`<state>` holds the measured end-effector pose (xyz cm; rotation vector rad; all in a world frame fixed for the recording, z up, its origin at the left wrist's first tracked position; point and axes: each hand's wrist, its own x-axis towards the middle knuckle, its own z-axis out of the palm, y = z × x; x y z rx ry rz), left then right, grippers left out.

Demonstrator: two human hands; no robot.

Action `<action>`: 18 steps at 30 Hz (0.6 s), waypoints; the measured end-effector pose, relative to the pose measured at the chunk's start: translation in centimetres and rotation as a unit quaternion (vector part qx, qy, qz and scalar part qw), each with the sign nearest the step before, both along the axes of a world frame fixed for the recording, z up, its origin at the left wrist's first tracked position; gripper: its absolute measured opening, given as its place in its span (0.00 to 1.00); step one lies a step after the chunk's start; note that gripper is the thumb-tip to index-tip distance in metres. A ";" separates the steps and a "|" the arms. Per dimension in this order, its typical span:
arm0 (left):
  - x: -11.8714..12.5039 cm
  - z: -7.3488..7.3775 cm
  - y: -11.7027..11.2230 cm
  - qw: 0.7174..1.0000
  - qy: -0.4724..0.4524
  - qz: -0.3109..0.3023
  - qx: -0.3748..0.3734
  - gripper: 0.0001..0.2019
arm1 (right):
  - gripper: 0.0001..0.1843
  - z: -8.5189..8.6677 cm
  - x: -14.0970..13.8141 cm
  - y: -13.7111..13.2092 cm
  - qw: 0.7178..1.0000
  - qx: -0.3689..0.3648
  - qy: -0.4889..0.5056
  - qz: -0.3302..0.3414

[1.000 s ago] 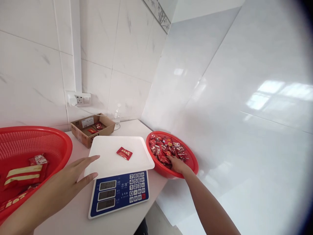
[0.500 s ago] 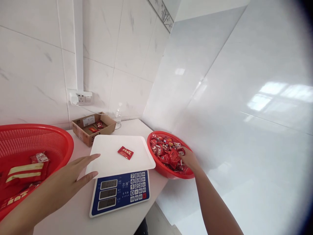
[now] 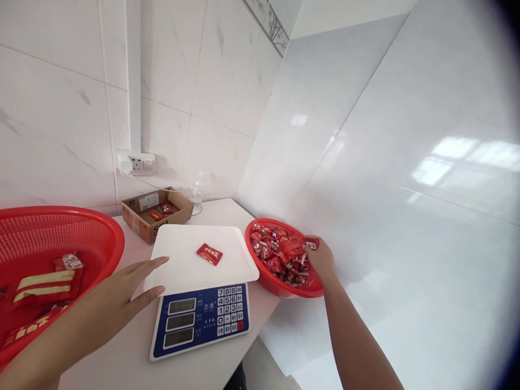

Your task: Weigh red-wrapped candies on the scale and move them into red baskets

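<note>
Over the right rim of a red basket (image 3: 264, 277) full of small red packets, my right hand (image 3: 323, 261) is closed on a small red packet (image 3: 312, 242) with a white label. Another red packet (image 3: 291, 246) lies by its fingertips; I cannot tell whether they touch it. My left hand (image 3: 117, 295) is open and holds nothing, thumb and fingers apart at the left edge of the scale's white pan (image 3: 182, 254). One red packet with gold print (image 3: 209, 253) lies on the pan. Below it, the blue panel (image 3: 207, 336) carries digit displays and keys.
A larger red basket (image 3: 109, 238) with red packets stands at the left. Behind the scale are a cardboard tray (image 3: 138, 221) holding a few red packets and a clear plastic bottle (image 3: 197, 192). A wall socket (image 3: 137, 163) has a plug in it. Tiled walls border the white table (image 3: 227, 208).
My right hand has shifted slightly up and right within the basket, and the labelled packet in its fingers now shows above the rim. My left hand has hardly moved.
</note>
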<state>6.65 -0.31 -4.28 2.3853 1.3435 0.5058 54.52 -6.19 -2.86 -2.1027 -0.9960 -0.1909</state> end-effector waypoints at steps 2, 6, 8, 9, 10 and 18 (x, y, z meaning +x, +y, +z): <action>0.0 -0.1 0.0 1.000 0.002 0.002 -0.004 0.29 | 0.18 -0.1 -0.3 0.1 1.000 0.000 -0.003 -0.003; -0.2 -0.8 0.3 1.000 -0.012 0.007 0.007 0.30 | 0.18 -0.1 -1.0 0.3 1.000 0.009 -0.010 -0.010; -0.2 -1.1 0.5 1.000 -0.020 0.004 0.015 0.30 | 0.18 0.1 -1.4 0.4 1.000 0.014 -0.012 -0.011; -0.3 -1.1 0.5 1.000 -0.020 0.001 0.017 0.30 | 0.17 0.3 -1.6 0.4 1.000 0.019 -0.011 -0.008; -0.3 -1.2 0.6 1.000 -0.018 -0.001 0.016 0.30 | 0.17 0.5 -1.9 0.4 1.000 0.027 -0.008 -0.004; 0.0 -0.3 -0.2 1.000 -0.005 0.003 0.004 0.29 | 0.18 1.7 -7.2 1.5 0.991 0.107 0.042 0.075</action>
